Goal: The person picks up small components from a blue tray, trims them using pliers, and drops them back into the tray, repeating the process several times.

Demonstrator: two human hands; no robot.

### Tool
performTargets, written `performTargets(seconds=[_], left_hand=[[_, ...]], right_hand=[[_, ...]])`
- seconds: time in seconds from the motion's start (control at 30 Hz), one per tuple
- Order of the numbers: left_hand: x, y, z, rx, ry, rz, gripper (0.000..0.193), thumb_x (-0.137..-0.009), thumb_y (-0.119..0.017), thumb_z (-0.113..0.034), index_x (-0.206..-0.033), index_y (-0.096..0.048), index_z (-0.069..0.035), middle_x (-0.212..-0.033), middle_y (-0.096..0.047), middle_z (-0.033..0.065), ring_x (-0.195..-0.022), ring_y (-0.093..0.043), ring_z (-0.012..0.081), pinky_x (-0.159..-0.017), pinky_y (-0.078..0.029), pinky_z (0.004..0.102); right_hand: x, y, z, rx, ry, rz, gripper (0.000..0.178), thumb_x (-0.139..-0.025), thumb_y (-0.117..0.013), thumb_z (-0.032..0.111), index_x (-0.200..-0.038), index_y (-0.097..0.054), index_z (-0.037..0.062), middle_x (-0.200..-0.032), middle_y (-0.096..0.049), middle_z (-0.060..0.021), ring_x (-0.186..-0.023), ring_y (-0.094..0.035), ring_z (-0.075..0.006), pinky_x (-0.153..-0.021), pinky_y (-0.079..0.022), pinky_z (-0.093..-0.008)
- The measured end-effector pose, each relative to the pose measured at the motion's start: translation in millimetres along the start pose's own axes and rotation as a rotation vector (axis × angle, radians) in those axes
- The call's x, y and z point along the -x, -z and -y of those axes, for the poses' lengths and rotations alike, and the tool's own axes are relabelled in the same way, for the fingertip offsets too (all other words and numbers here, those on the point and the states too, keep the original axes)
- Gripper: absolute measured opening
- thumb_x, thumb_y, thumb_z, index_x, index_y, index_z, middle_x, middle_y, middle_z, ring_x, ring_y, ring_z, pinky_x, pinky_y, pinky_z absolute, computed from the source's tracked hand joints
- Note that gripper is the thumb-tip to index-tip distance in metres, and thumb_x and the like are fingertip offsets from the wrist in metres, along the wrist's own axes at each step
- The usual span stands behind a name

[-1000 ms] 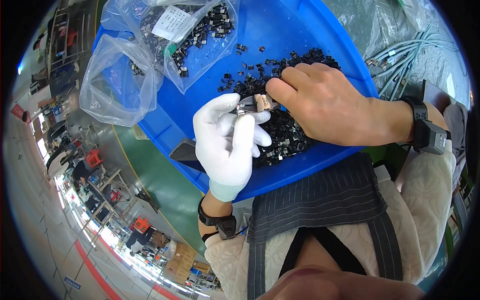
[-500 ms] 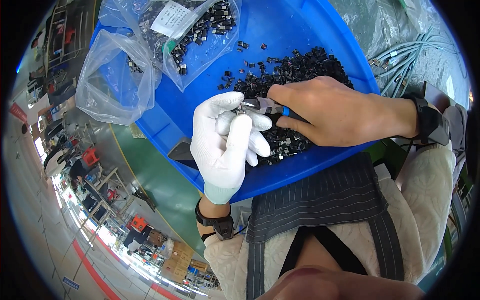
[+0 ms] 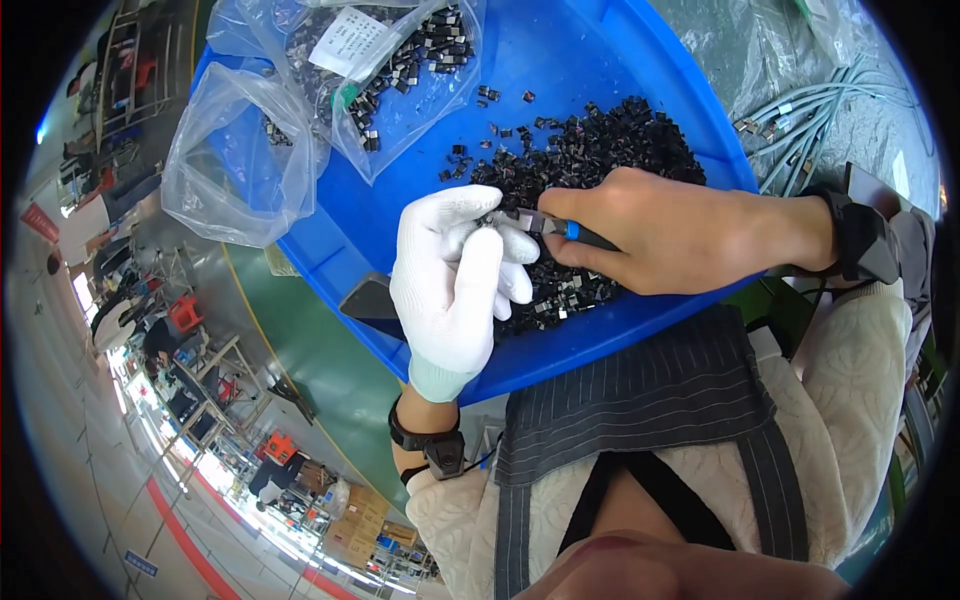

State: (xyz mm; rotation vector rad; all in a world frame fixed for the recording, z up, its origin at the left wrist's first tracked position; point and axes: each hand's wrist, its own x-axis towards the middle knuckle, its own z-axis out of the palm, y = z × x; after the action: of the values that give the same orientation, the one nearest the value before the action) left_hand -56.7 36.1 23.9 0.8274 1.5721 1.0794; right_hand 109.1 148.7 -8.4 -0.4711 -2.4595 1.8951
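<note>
My left hand (image 3: pixel 445 290) wears a white knit glove. Its thumb and forefinger pinch a small dark and metallic piece (image 3: pixel 487 220), mostly hidden by the fingertips. My bare right hand (image 3: pixel 680 235) is closed round a pair of pliers (image 3: pixel 528 220) with blue and black handles. The metal jaws meet the piece at the left fingertips; whether they grip it, I cannot tell. Both hands are over a blue tray (image 3: pixel 350 225). Below and beyond them spreads a heap of small black parts with shiny metal faces (image 3: pixel 610 140).
Clear plastic bags (image 3: pixel 245 165) lie on the tray's far left, one holding more black parts (image 3: pixel 440 45) and a white label (image 3: pixel 347 43). A dark flat object (image 3: pixel 370 302) rests at the tray's left edge. Grey cables (image 3: pixel 815 125) lie beyond its right side.
My left hand has shifted slightly right and tilted with the piece. The pliers have turned a little in my right hand, and their jaws still touch the piece's place.
</note>
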Motion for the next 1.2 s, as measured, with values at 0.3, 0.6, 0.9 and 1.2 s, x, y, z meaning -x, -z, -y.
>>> performTargets(seconds=[0.3,0.6,0.9,1.2], left_hand=[[-19.7,-3.1,-7.6,0.323,0.014,0.126,0.026,-0.094,-0.046,-0.009,-0.118,-0.048,0.001,-0.072,-0.061,0.0095,-0.045,-0.045,0.0052,-0.039,-0.033,0.0167],[-30.1,0.9,-4.0,0.214,-0.180,0.165,0.030,-0.093,-0.047,-0.010,-0.121,-0.049,0.000,-0.066,-0.058,0.0036,-0.048,-0.044,0.0044,-0.043,-0.034,0.0213],[-22.4,16.8,-7.7,0.161,-0.276,0.215,0.031,-0.093,-0.044,-0.009,-0.122,-0.050,-0.001,-0.065,-0.053,0.0007,-0.049,-0.040,0.0031,-0.045,-0.031,0.0191],[-25.9,21.2,-32.8,0.141,-0.024,0.226,0.036,-0.093,-0.041,-0.006,-0.129,-0.045,-0.003,-0.067,-0.054,0.0020,-0.050,-0.040,0.0032,-0.046,-0.032,0.0174]], right_hand=[[4.3,24.7,-2.1,-0.785,-0.165,0.348,0.020,-0.096,-0.052,0.019,-0.100,-0.053,-0.0004,-0.070,-0.051,-0.0018,-0.063,-0.052,-0.0077,-0.058,-0.045,-0.0250],[7.2,25.8,10.9,-0.625,-0.164,0.251,0.023,-0.094,-0.055,0.021,-0.101,-0.055,-0.0006,-0.074,-0.053,-0.0020,-0.066,-0.052,-0.0093,-0.061,-0.045,-0.0243],[-8.8,27.4,26.8,-0.523,-0.265,0.231,0.025,-0.094,-0.056,0.021,-0.106,-0.053,-0.0003,-0.076,-0.053,-0.0032,-0.068,-0.051,-0.0092,-0.064,-0.045,-0.0234],[-15.7,34.2,19.9,-0.522,-0.094,0.217,0.030,-0.094,-0.057,0.027,-0.106,-0.051,0.0003,-0.073,-0.052,-0.0034,-0.068,-0.052,-0.0125,-0.065,-0.044,-0.0262]])
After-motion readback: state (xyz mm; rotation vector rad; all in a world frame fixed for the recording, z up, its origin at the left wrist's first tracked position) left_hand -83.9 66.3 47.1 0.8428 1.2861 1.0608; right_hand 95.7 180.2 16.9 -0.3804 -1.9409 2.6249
